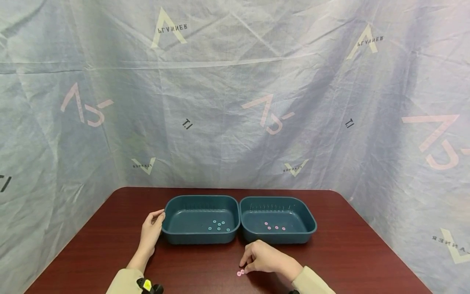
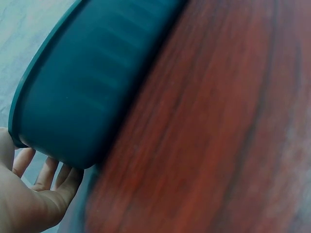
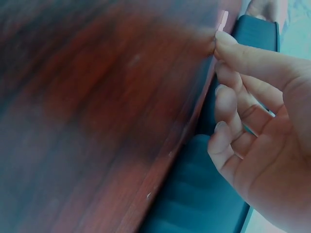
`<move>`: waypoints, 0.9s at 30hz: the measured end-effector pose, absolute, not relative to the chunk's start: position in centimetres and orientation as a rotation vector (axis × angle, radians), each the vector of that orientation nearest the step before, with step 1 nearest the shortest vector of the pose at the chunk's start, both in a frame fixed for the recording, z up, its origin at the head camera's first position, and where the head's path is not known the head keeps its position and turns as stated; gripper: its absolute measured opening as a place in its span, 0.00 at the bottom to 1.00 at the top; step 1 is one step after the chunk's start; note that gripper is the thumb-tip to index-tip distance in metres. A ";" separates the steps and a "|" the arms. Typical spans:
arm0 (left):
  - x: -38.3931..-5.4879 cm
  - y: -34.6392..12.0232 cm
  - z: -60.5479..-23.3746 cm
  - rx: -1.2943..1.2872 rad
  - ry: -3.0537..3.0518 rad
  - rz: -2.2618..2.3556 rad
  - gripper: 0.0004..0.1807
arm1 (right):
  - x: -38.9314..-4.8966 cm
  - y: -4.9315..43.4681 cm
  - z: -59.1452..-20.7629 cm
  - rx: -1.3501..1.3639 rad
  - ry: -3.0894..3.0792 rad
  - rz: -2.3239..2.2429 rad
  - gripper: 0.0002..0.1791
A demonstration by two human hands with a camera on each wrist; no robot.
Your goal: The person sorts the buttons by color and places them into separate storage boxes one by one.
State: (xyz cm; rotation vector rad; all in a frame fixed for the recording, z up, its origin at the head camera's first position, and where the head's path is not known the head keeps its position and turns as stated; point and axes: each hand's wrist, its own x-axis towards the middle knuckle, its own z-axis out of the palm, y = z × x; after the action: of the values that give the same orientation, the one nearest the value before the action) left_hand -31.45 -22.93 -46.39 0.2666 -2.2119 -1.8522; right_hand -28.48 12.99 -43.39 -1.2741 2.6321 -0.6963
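Two teal plastic trays stand side by side, a left tray (image 1: 200, 238) and a right tray (image 1: 278, 237). At the left tray's outer end, my left hand (image 1: 149, 232) grips the rim and outer wall; in the left wrist view its fingers curve against the tray's end wall (image 2: 68, 97). Several small blue ring-shaped pieces (image 1: 219, 224) lie in the left tray, several pink ones (image 1: 276, 227) in the right. My right hand (image 1: 262, 257) is low in front of the trays, thumb and index finger slightly apart, the thumb touching two small pink ring-shaped pieces (image 1: 239, 273) on the table.
The dark red wooden table (image 1: 110, 237) holds both trays near its middle. A pale printed cloth (image 1: 205, 159) hangs behind the table and along its sides. The trays' near walls stand just beyond my right hand.
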 end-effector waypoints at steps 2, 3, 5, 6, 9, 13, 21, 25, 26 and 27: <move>-31.4 -22.9 -46.4 0.265 -2.209 -1.855 0.29 | -28.4 13.0 -43.3 -1.310 2.618 -0.697 0.06; -31.4 -22.9 -46.4 0.264 -2.209 -1.854 0.29 | -28.4 13.0 -43.3 -1.316 2.611 -0.703 0.06; -31.4 -22.9 -46.4 0.265 -2.209 -1.852 0.29 | -28.3 12.9 -43.4 -1.342 2.606 -0.709 0.05; -31.4 -22.9 -46.3 0.265 -2.208 -1.852 0.29 | -28.3 12.9 -43.3 -1.354 2.605 -0.710 0.05; -31.4 -22.9 -46.3 0.270 -2.209 -1.851 0.29 | -28.4 12.9 -43.4 -1.400 2.603 -0.710 0.04; -31.5 -22.9 -46.4 0.275 -2.206 -1.850 0.29 | -28.4 12.8 -43.4 -1.416 2.609 -0.698 0.03; -31.6 -22.9 -46.4 0.269 -2.197 -1.852 0.29 | -28.2 12.9 -43.3 -1.255 2.638 -0.719 0.03; -31.5 -22.9 -46.5 0.259 -2.198 -1.857 0.29 | -28.2 13.0 -43.5 -1.240 2.640 -0.742 0.04; -31.5 -22.9 -46.5 0.257 -2.198 -1.860 0.29 | -28.2 13.0 -43.5 -1.248 2.646 -0.741 0.04; -31.5 -22.9 -46.5 0.255 -2.198 -1.861 0.29 | -28.2 13.0 -43.5 -1.254 2.654 -0.739 0.05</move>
State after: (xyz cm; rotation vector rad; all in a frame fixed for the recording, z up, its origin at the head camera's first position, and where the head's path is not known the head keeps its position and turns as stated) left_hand -31.48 -22.94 -46.49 0.2552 -2.1985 -1.8610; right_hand -28.21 13.01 -43.51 -1.2540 2.6544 -0.7391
